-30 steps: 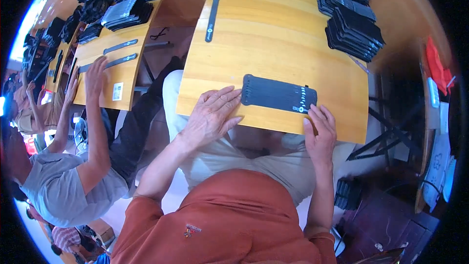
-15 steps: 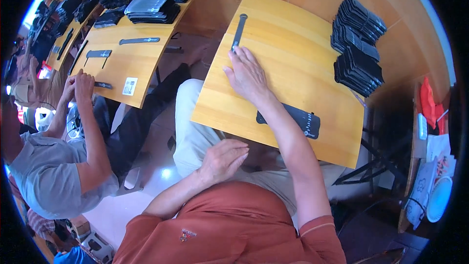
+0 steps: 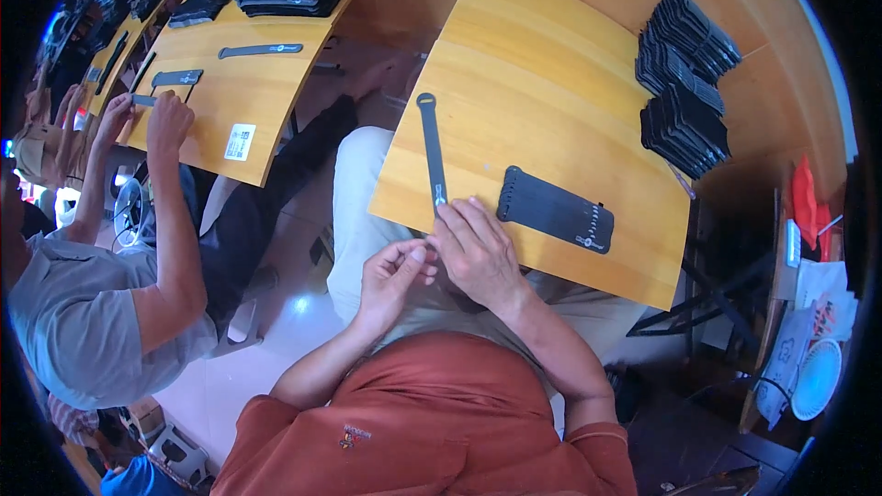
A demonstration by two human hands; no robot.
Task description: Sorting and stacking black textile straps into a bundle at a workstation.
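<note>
A dark strap (image 3: 434, 152) with a slotted, rounded far end lies lengthwise on the wooden table (image 3: 514, 64), its near end at the front-left edge. My right hand (image 3: 482, 253) has its fingers closed on that near end. Close by, just off the table edge, my left hand (image 3: 395, 280) has thumb and fingers pressed together; whatever is between them is too small or hidden to make out. To the right of my right hand lies a fanned, overlapping row of similar dark straps (image 3: 556, 211), not touched by either hand.
Bundles of dark straps (image 3: 684, 83) stand at the table's far right. On my left a co-worker's hands (image 3: 165, 119) work at another table (image 3: 211, 147) with straps and a white label (image 3: 240, 141). A side shelf (image 3: 781, 312) at right holds bags and a round white object (image 3: 816, 377).
My right hand has drawn back toward me, bringing the strap to the table's near edge. My left hand has risen to meet it. The view has shifted slightly.
</note>
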